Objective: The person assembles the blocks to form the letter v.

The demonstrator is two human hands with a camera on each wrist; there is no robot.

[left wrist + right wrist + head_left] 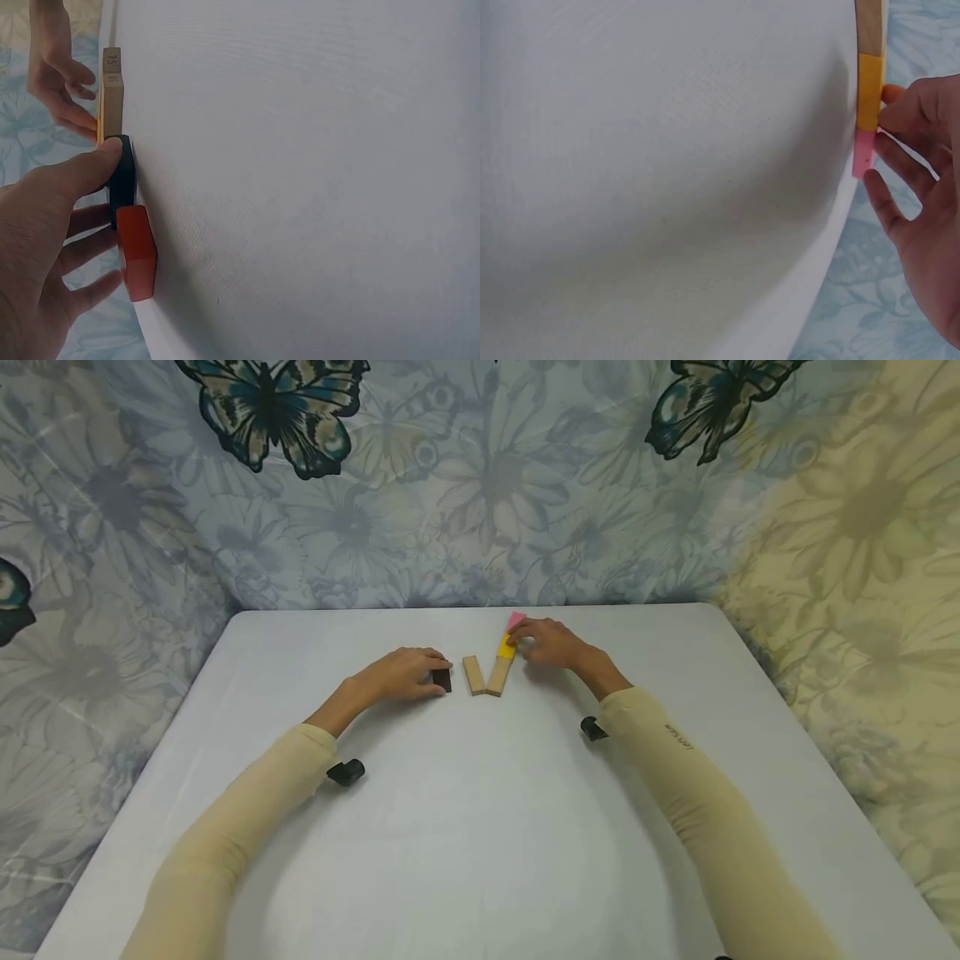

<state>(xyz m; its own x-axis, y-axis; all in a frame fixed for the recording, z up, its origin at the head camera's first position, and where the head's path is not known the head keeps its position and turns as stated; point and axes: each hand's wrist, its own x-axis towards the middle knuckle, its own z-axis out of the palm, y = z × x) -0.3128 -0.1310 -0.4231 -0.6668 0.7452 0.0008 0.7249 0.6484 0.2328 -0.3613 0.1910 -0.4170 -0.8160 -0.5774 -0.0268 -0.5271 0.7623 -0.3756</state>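
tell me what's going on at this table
At a white table, a person's left grip holds a dark block, with a red block beside it. The right grip touches a yellow block, which has a pink block at its far end. Two wooden blocks form a V, and the yellow and pink ones extend its right side.

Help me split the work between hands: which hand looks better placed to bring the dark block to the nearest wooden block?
Probably the left hand: it holds the dark block just beside that wooden block. The right hand is across the V, at the yellow block.
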